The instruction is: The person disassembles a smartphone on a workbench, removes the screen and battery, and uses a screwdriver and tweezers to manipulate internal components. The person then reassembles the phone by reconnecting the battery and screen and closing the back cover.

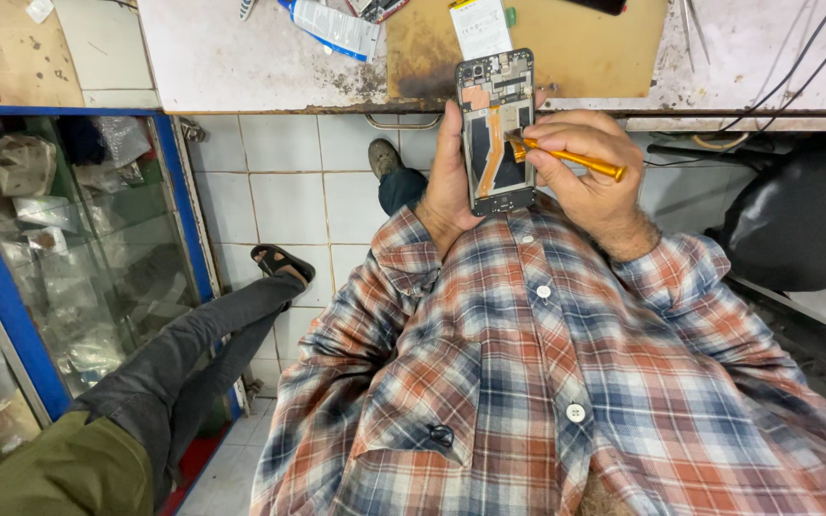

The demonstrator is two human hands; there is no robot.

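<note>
We see the opened phone (496,129) held upright above the chest, back cover off, circuit boards and an orange flex ribbon exposed. It looks light, stiff and fragile inside, so we judge the edges the safe place to hold. Our left hand (451,177) has its grip closed around those edges; our right hand (580,172) pinches a yellow screwdriver (571,158), tip on the board. Behind lies the stained counter (241,57).
</note>
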